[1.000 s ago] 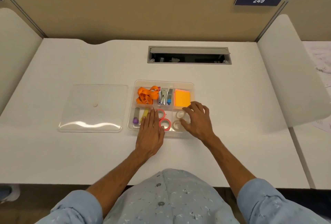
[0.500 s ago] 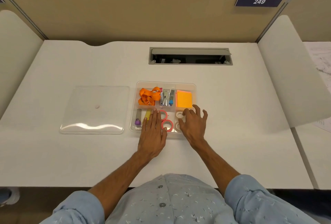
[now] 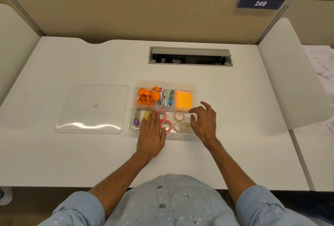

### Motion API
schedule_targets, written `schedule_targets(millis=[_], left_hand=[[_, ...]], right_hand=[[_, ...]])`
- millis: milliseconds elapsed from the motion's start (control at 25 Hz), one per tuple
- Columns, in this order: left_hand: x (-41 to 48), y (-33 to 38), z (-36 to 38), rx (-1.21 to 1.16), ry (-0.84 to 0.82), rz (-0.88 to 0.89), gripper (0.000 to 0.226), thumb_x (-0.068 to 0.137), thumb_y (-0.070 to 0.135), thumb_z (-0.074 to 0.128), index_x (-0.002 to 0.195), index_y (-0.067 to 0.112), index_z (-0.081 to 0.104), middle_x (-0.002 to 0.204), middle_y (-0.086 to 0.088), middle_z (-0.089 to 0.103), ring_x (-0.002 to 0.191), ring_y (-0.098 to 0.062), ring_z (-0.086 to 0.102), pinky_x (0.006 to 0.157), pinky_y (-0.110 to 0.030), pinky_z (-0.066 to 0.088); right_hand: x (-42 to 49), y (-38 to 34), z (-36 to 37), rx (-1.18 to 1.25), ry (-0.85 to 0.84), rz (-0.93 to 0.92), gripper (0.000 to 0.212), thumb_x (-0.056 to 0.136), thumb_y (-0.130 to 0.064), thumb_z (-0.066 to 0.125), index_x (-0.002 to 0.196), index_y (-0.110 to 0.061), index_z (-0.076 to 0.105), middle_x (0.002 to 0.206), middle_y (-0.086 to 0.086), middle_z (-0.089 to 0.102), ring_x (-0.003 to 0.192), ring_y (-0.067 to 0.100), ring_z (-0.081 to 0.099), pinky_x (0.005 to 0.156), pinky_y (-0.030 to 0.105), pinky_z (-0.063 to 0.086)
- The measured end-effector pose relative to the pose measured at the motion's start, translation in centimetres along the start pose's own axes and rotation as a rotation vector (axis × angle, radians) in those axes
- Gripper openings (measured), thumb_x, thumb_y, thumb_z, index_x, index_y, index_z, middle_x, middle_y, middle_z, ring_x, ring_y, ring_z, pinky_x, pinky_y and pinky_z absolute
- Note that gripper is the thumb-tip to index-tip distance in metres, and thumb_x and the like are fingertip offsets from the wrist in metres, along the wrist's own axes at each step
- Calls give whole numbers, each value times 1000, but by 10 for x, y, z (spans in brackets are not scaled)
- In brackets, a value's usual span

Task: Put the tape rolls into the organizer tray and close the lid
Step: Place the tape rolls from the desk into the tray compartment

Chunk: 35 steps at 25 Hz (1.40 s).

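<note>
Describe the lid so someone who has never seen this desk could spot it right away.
On the white desk, look just left of the clear organizer tray. The lid lies flat there, apart from both hands. Unlike the tray, it is an empty transparent sheet with one small round knob at its centre.

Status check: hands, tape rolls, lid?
Left hand flat on organizer tray, right hand open, empty. Pink tape rolls and clear tape rolls in tray. Lid off, left of tray.
</note>
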<state>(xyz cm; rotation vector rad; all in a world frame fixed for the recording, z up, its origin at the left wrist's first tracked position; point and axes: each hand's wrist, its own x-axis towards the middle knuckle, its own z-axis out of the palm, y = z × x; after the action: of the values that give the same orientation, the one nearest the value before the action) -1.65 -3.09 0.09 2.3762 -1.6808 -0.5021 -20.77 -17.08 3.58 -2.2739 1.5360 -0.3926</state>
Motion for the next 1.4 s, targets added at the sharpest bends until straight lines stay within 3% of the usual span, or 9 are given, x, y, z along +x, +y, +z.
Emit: schedule_targets(millis=[120, 320, 480, 640, 760, 1040, 1400], left_hand=[[0, 0, 0, 5, 12, 7, 71, 110, 45, 31, 169, 12, 8, 180, -7, 9, 168, -25, 11, 138, -48, 11], [0, -1, 1, 18, 10, 7, 71, 110, 45, 29, 169, 12, 8, 180, -7, 9, 168, -25, 11, 138, -48, 12], [2, -1, 3, 17, -5, -3, 73, 110, 46, 33, 169, 13, 9, 180, -7, 9, 167, -25, 11, 139, -46, 7], [-1, 0, 5, 30, -21, -8, 74, 109, 49, 30, 170, 15, 5, 180, -5, 5, 168, -24, 7, 138, -48, 10], [-3, 0, 7, 15, -27, -12, 74, 109, 50, 31, 170, 15, 7, 180, -5, 8, 168, -24, 8, 138, -48, 12], [2, 0, 4, 34, -16, -19, 73, 110, 50, 28, 170, 16, 6, 180, -5, 4, 168, -24, 7, 138, -49, 11], [4, 0, 4, 9, -27, -19, 74, 110, 50, 31, 170, 16, 4, 180, -4, 3, 168, -24, 7, 139, -47, 8]], right_hand=[[0, 15, -12, -14, -53, -76, 25, 94, -14, 73, 117, -21, 79, 129, 0, 77, 152, 24, 45, 125, 51, 32], [-6, 13, -10, -217, -190, -236, 31, 91, -23, 76, 122, -23, 77, 142, -5, 70, 159, 24, 35, 132, 57, 19], [-2, 6, -7, -349, -297, -212, 26, 95, -36, 73, 120, -29, 77, 145, -7, 68, 163, 21, 27, 133, 62, 5], [-5, 4, -3, -382, -294, -195, 24, 96, -43, 70, 114, -28, 77, 150, -6, 64, 164, 22, 25, 132, 66, 1], [-6, 5, -3, -316, -245, -168, 23, 96, -45, 68, 111, -29, 75, 149, -7, 65, 163, 21, 27, 134, 63, 3], [8, -13, -2, -229, -45, -76, 19, 99, -35, 63, 112, -24, 72, 120, -1, 80, 149, 25, 48, 129, 55, 26], [14, -39, 16, -356, -125, 5, 27, 106, -36, 51, 117, -18, 68, 124, 3, 79, 156, 25, 40, 130, 57, 16]])
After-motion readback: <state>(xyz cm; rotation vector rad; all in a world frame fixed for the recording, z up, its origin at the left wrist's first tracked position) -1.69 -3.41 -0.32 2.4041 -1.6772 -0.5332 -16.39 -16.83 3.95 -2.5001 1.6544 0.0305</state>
